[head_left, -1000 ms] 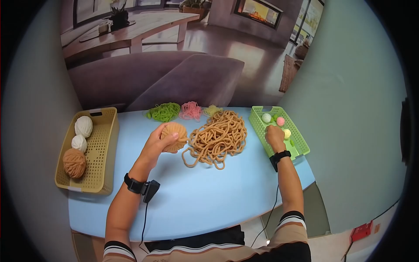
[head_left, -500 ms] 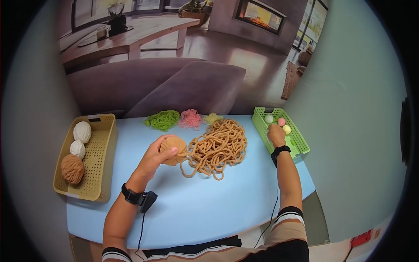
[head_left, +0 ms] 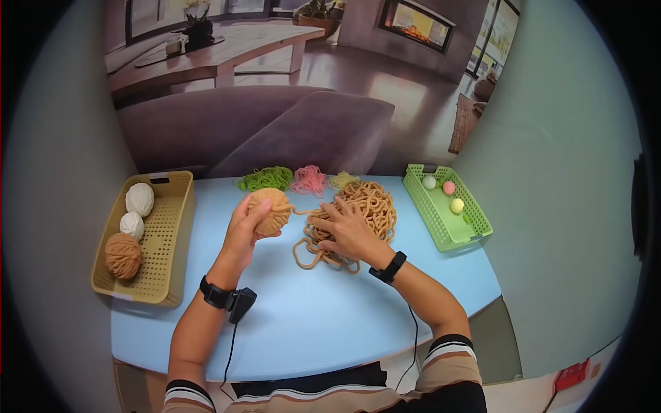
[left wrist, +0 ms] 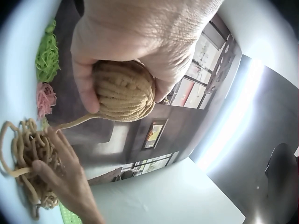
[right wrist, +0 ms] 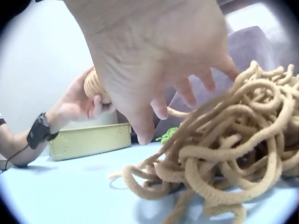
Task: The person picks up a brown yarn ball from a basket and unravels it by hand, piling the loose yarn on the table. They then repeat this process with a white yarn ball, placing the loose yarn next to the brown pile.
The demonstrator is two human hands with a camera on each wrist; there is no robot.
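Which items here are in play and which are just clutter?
In play:
- left hand gripping the tan yarn ball
- right hand, fingers spread over the loose tan yarn pile

Lying about:
- green yarn, pink yarn, yellowish yarn
- beige basket of wound balls
- green basket of small balls

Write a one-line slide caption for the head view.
Left hand grips a tan yarn ball while the right hand rests spread on a loose tan yarn pile.

Tan yarn ball [head_left: 270,210], blue table [head_left: 310,310]
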